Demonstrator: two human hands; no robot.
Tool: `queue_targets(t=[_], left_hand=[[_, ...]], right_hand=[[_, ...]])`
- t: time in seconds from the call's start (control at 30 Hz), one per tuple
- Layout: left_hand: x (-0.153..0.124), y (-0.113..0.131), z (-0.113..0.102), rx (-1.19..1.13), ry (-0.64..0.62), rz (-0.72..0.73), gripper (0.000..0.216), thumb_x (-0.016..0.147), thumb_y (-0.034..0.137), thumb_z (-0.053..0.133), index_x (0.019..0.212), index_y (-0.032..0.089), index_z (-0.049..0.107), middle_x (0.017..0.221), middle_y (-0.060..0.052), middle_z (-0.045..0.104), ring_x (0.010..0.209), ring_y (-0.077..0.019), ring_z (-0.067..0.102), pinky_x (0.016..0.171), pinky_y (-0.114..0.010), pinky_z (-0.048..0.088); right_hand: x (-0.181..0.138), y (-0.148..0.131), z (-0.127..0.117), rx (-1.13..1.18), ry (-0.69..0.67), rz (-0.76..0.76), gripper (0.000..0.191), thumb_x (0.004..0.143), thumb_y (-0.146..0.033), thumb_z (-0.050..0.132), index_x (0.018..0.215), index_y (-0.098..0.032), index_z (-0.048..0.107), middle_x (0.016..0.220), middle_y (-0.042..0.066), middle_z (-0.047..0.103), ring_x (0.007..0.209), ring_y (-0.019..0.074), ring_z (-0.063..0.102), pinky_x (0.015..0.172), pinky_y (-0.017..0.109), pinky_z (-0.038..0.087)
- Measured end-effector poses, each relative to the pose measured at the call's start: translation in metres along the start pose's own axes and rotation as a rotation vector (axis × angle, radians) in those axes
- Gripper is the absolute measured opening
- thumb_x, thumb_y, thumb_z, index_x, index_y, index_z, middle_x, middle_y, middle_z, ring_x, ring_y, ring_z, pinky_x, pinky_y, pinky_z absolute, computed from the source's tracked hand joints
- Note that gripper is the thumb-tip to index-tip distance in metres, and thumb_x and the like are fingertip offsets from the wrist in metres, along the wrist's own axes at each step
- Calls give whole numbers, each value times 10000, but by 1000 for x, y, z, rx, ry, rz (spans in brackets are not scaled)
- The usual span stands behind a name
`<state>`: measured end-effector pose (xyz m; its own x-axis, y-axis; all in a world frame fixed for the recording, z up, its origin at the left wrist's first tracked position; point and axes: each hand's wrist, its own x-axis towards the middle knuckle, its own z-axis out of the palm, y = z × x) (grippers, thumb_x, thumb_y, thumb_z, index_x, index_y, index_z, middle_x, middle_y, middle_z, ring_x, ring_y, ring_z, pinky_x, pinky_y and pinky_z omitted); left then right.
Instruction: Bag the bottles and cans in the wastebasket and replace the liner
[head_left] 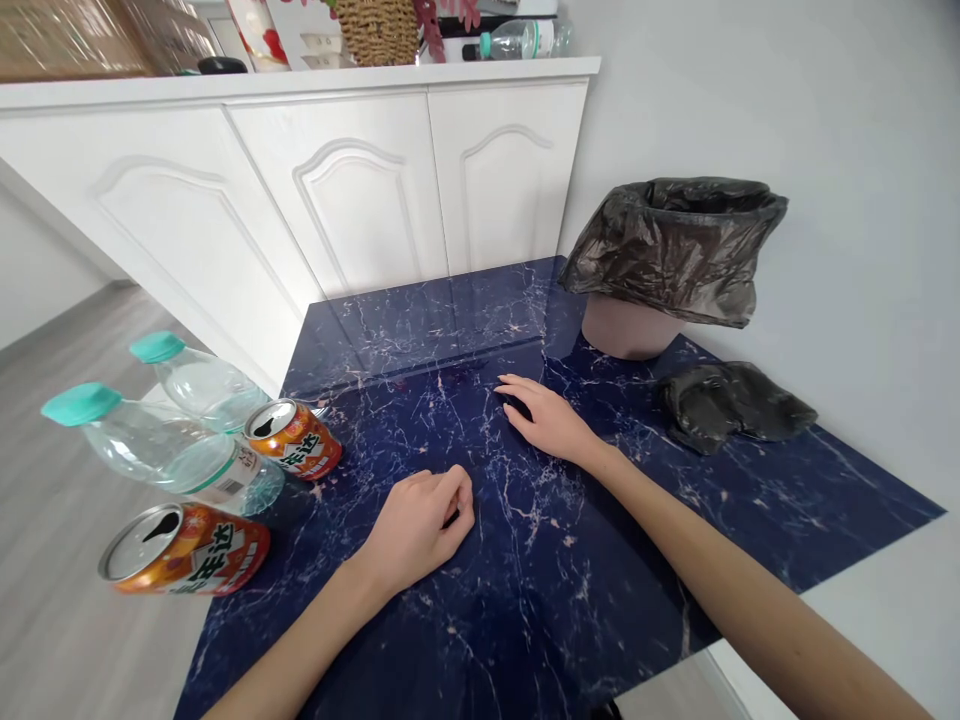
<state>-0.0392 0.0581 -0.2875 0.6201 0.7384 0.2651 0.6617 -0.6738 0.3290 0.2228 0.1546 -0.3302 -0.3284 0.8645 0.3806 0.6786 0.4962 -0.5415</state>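
Observation:
My left hand [420, 525] rests on the dark blue marble-patterned mat [525, 600], fingers curled loosely under with nothing in them. My right hand [546, 415] lies flat on the mat further back, fingers stretched out, holding nothing. To the left of my left hand stand two orange drink cans, one near [187, 550] and one further back [296, 438], both opened on top. Two clear plastic bottles with teal caps, the nearer bottle [161, 450] and the rear bottle [199, 382], stand between the cans.
A small pink bin lined with a black bag [671, 250] stands at the mat's back right. A crumpled black bag [731, 403] lies beside it. White cabinets [360, 190] run behind the mat, with a basket and a bottle on top.

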Motion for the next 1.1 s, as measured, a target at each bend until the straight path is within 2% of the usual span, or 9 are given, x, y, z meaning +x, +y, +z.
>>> queue_targets(t=[0.17, 1.1], left_hand=[[0, -1, -1, 22, -2, 44, 262, 969, 99, 488, 785, 233, 360, 644, 65, 508, 565, -137, 421, 632, -287, 334], [1, -2, 1, 10, 17, 72, 273, 976, 111, 503, 778, 235, 360, 627, 75, 498, 548, -132, 410, 628, -291, 347]], right_hand=[[0, 1, 0, -13, 4, -12, 393, 1059, -292, 508, 1402, -232, 690, 1581, 112, 604, 1497, 290, 546, 1277, 534, 427], [0, 2, -1, -17, 6, -17, 384, 1048, -284, 524, 1388, -261, 701, 1568, 90, 619, 1495, 264, 548, 1287, 519, 416]])
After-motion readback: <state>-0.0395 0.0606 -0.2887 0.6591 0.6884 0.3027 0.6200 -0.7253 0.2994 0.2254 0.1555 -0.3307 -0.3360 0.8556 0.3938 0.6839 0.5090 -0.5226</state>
